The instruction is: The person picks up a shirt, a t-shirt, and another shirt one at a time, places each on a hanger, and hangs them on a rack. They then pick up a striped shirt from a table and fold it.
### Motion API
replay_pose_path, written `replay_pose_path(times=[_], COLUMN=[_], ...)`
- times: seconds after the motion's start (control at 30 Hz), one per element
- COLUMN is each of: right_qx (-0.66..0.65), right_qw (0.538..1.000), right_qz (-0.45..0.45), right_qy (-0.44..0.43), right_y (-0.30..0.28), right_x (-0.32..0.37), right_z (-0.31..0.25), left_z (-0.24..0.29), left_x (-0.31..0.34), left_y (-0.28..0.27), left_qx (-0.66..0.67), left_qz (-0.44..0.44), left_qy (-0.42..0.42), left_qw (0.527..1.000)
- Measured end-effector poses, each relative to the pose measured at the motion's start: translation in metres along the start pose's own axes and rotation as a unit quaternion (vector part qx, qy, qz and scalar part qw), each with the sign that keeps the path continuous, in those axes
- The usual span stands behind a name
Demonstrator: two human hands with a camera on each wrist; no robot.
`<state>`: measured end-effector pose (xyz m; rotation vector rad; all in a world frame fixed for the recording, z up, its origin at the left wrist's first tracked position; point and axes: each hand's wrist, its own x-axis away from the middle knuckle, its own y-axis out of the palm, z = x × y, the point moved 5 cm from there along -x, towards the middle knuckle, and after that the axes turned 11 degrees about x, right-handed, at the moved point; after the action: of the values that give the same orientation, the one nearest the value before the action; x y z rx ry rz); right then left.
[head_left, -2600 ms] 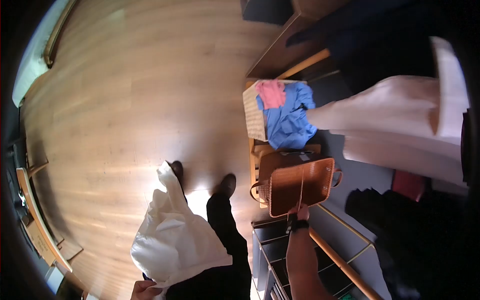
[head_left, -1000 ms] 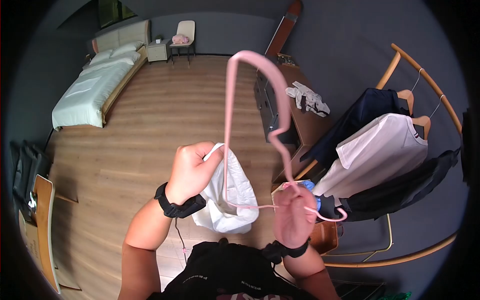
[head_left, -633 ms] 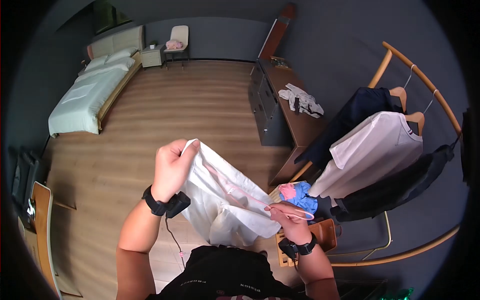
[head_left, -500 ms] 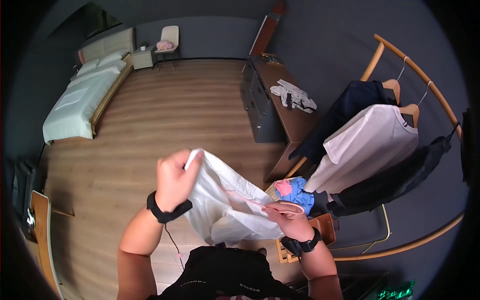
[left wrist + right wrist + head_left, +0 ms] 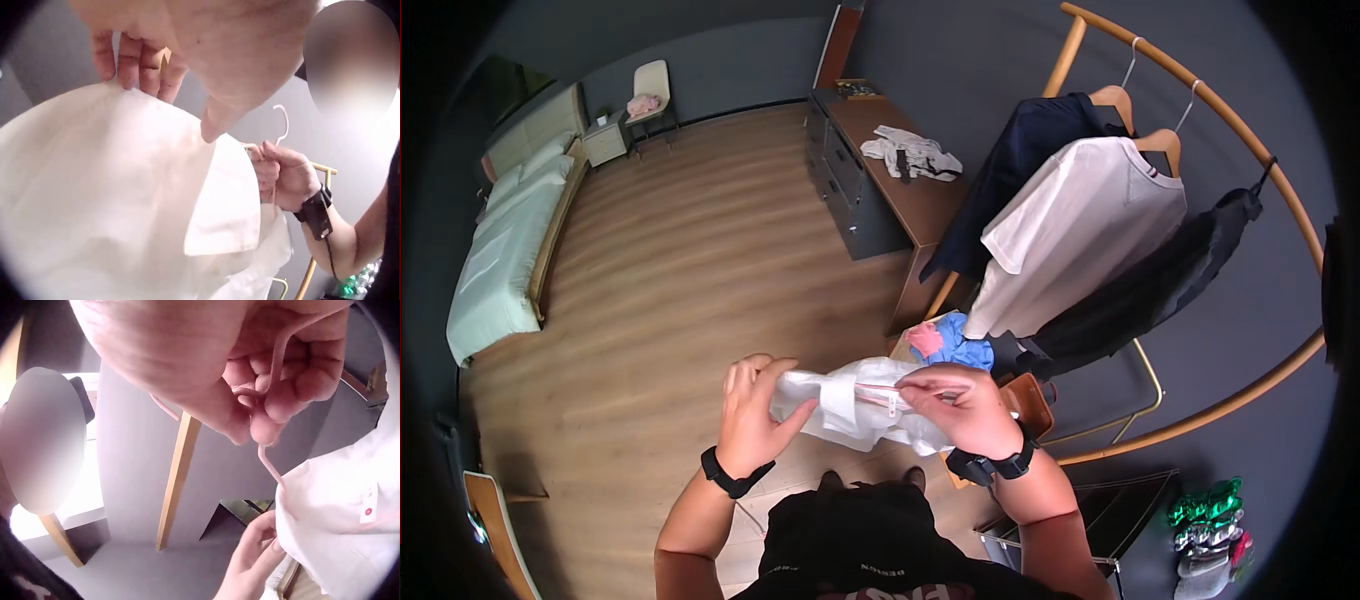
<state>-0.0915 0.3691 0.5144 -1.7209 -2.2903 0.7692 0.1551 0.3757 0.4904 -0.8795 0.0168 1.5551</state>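
A white shirt [image 5: 835, 408] with a collar flap and a small neck label hangs between my hands in front of my body. My left hand [image 5: 750, 415] grips its edge at the left, the fingertips [image 5: 128, 69] on the far side and the thumb on the near side. My right hand [image 5: 965, 405] pinches a thin pink hanger [image 5: 270, 465] near its neck. The hanger's pink hook [image 5: 282, 122] sticks up above that hand, and part of its frame runs into the shirt's neck opening, where cloth hides the rest.
On the right, a wooden clothes rack [image 5: 1240, 115] holds a navy garment [image 5: 1020, 175], a pale top [image 5: 1090, 220] and a black garment [image 5: 1150, 285]. Below stand a basket of blue clothes [image 5: 962, 345] and a brown basket [image 5: 1027, 402]. A brown desk [image 5: 900, 195] stands behind.
The right hand has lifted the pink hanger from by the brown basket and brought it into the shirt, which the left hand has raised. Lately both hands have come lower, and the view has swung right.
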Motion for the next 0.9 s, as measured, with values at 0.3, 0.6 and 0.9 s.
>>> replay_pose_path(times=[0.3,0.6,0.9], right_qx=[-0.021,0.221,0.142], right_qw=[0.999,0.969,0.978], right_qz=[-0.006,0.099,0.151], right_qy=[-0.041,0.037,0.023], right_y=[-0.026,-0.114,-0.119], right_x=[0.025,0.087,0.187], right_z=[-0.005,0.019,-0.009], left_z=[-0.010,-0.002,0.041], left_x=[-0.012,-0.042,-0.053], left_y=[0.038,0.026,0.058], left_qx=[0.086,0.104,0.186], left_qz=[-0.167,-0.028,-0.142], left_qy=[0.060,0.092,0.140], left_qw=[0.980,0.990,0.962])
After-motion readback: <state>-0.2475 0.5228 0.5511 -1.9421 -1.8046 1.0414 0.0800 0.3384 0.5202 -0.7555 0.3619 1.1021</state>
